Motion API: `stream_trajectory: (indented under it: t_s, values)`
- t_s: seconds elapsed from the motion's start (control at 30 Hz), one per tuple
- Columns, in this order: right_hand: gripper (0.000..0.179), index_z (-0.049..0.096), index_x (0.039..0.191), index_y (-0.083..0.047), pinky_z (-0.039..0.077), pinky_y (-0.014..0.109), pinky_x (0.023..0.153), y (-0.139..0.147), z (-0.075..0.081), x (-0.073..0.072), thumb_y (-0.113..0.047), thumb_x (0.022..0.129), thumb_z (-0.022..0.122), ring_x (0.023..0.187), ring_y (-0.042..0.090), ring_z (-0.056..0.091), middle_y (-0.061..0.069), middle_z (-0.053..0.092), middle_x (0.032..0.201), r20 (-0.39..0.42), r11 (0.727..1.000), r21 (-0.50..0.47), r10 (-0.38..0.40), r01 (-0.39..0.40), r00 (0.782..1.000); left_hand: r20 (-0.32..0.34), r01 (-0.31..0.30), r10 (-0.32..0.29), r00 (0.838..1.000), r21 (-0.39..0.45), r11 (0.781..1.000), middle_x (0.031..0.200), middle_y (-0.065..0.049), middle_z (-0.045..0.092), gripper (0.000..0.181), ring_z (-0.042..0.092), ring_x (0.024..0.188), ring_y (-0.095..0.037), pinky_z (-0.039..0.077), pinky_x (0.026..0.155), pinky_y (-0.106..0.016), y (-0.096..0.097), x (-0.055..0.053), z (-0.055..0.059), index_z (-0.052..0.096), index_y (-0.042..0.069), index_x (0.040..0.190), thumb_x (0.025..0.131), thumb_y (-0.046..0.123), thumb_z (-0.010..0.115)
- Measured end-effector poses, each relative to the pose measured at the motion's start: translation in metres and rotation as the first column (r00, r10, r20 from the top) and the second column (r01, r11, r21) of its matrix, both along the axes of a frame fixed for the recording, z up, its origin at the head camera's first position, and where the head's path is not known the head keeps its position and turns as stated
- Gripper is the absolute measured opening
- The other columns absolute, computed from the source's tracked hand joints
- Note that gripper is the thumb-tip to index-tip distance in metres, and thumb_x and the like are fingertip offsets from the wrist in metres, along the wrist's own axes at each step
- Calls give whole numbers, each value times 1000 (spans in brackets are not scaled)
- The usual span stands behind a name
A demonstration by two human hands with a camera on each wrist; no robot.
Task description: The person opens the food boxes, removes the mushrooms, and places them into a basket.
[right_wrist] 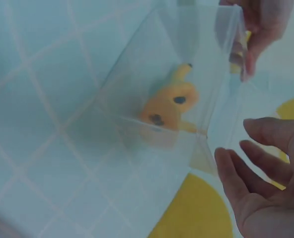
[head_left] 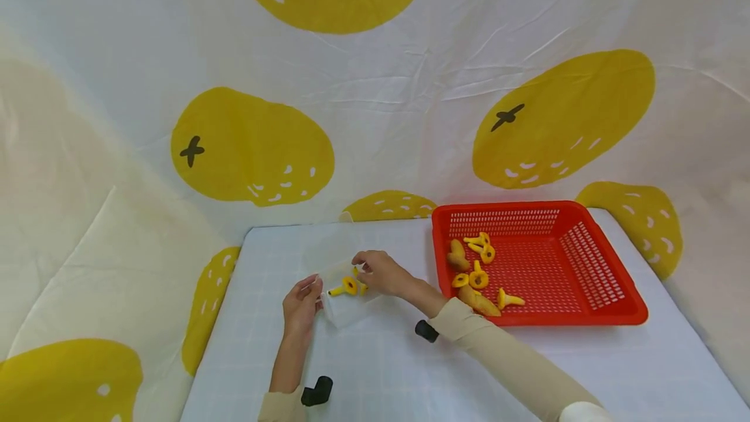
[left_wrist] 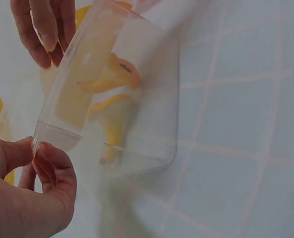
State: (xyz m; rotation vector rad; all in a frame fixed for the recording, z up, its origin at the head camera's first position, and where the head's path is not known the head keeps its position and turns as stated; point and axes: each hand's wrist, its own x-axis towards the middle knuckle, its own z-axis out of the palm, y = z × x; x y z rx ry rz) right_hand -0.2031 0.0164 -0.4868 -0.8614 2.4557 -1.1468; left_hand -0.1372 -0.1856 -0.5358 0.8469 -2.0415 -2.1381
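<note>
A clear plastic box (head_left: pixel 346 314) is tilted over the table, with yellow chanterelle mushrooms (head_left: pixel 349 286) inside. Its thin clear lid (head_left: pixel 331 246) extends behind it. My left hand (head_left: pixel 301 305) pinches the box's rim at the left corner between thumb and fingers. My right hand (head_left: pixel 383 272) hovers at the opposite side of the opening. In the right wrist view the thumb and fingers of that hand (right_wrist: pixel 271 173) are spread beside the rim, with nothing between them. Through the box wall (left_wrist: pixel 159 139) the left wrist view shows two mushrooms (left_wrist: pixel 116 79) lying together.
A red mesh basket (head_left: pixel 629 301) stands to the right, under the line of my right forearm. Several yellow mushrooms (head_left: pixel 478 275) and brown lumpy pieces (head_left: pixel 478 301) lie along its left side. A pale checked cloth (head_left: pixel 375 363) covers the table; a fruit-print curtain (head_left: pixel 387 135) hangs behind.
</note>
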Motion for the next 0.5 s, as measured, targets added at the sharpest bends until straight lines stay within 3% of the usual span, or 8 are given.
stream_trajectory:
  t_s: [0.17,0.37,0.5]
  values:
    - [26,64,122,3,54,38,94,-15,-1,8,0,97,68,99,27,62,20,66,116,-142,988,152,31,-9,989,-4,-4,4,1000,2,1000,109,-9,65,39,61,89,-19,54,67,-20,-1,0,-1,60,-5,134,102,18,67]
    - [7,64,100,0,51,29,70,-31,-7,21,3,95,68,75,21,57,11,61,85,-342,945,326,89,30,935,-40,6,-5,999,26,1000,105,-8,64,41,62,81,-16,52,63,-20,-1,2,-4,57,-8,134,102,14,67]
    - [9,63,95,-2,51,29,67,-39,-7,27,1,94,71,73,22,57,10,61,82,-397,906,413,90,90,913,-63,8,-5,998,42,999,103,-6,64,41,61,78,-14,51,61,-19,-1,1,-5,57,-9,134,101,14,67]
